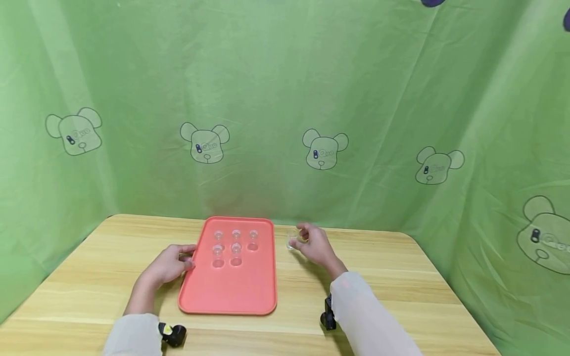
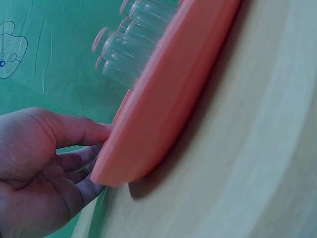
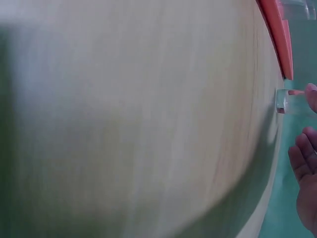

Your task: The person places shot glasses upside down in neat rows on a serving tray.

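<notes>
A pink-red tray (image 1: 229, 296) lies on the wooden table, with several clear cylindrical jars (image 2: 124, 54) upright in two rows on its far half. At the tray's left edge my left hand (image 1: 166, 264) holds the rim, thumb at the edge and part of the fingers hidden behind it. Right of the tray, another clear jar (image 1: 291, 241) stands by itself near the table's back. My right hand (image 1: 317, 245) is around this jar; in the right wrist view the thumb (image 3: 311, 99) overlaps it, while the other fingers spread apart from it, nearly straight.
Light wooden table top (image 1: 378, 282) extends on both sides of the tray and in front of it. A green cloth (image 1: 267, 89) printed with bear heads hangs behind and at the sides. Each wrist wears a small black camera (image 1: 173, 335).
</notes>
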A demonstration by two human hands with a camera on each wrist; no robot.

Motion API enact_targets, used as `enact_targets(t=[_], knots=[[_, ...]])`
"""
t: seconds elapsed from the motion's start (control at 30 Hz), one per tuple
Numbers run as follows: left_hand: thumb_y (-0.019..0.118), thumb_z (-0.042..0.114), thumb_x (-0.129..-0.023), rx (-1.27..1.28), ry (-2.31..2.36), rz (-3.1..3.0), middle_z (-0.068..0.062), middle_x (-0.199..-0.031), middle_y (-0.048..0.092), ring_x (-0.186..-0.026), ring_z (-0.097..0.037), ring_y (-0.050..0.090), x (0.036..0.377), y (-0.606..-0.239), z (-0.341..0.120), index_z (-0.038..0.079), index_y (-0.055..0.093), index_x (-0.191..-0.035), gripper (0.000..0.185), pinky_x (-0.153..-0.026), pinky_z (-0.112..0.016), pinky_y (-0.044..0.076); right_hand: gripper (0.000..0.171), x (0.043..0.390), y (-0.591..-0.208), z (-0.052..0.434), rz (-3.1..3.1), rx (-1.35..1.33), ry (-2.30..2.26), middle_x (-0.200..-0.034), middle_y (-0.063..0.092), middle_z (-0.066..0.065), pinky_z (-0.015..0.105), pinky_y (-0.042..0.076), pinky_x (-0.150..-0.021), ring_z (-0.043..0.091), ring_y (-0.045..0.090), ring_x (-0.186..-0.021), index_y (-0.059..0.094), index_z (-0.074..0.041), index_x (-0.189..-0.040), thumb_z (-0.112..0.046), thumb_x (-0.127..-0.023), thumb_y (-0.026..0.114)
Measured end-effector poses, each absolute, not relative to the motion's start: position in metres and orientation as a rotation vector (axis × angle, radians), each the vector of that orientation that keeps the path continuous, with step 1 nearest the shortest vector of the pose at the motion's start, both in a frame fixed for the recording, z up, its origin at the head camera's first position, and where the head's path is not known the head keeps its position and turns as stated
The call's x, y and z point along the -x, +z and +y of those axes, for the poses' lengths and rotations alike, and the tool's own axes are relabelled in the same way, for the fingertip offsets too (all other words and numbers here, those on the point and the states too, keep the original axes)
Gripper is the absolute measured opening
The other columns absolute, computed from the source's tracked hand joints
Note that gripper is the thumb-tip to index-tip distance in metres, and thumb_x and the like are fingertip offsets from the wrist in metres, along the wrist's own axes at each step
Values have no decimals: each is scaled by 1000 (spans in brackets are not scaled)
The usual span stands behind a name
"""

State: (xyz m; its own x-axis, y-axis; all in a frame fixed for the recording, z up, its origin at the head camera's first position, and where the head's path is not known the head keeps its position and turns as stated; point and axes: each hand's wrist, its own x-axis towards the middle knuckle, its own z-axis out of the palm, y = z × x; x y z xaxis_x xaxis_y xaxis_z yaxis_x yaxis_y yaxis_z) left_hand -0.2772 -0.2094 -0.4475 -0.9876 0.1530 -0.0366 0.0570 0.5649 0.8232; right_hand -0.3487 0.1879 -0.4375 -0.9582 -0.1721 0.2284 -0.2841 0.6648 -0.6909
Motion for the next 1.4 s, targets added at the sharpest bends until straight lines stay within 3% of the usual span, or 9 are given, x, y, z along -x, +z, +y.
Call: enact_targets(t=[0.3, 0.57, 1.0, 1.4], knots=[[60, -4, -95, -192, 1403, 2688, -27, -127, 65, -111, -33, 65, 276, -444, -209, -13, 50, -142, 49, -85, -38, 56, 55, 351, -446, 180, -2725, -348, 1286, -91, 62, 8, 33, 53, -80, 18, 56, -84, 59, 11, -132, -7, -86, 82], [60, -4, -95, -197, 1407, 2684, -26, -125, 66, -109, -32, 65, 276, -444, -209, -13, 50, -142, 50, -84, -36, 56, 41, 352, -454, 173, -2713, -298, 1267, -83, 59, 6, 28, 47, -69, 16, 52, -75, 66, 8, -119, -9, -85, 82], [60, -4, -94, -186, 1412, 2678, -25, -124, 66, -109, -31, 65, 276, -445, -209, -13, 51, -142, 49, -85, -37, 56, 28, 351, -458, 168, -2699, -264, 1312, -84, 63, 7, 28, 49, -67, 17, 54, -74, 70, 6, -112, -7, -89, 78], [60, -4, -95, -189, 1415, 2676, -25, -123, 66, -108, -30, 65, 276, -444, -209, -13, 50, -143, 50, -85, -38, 56, 30, 353, -446, 162, -2708, -299, 1255, -91, 67, 7, 38, 54, -80, 21, 60, -86, 71, 2, -113, -13, -89, 80]])
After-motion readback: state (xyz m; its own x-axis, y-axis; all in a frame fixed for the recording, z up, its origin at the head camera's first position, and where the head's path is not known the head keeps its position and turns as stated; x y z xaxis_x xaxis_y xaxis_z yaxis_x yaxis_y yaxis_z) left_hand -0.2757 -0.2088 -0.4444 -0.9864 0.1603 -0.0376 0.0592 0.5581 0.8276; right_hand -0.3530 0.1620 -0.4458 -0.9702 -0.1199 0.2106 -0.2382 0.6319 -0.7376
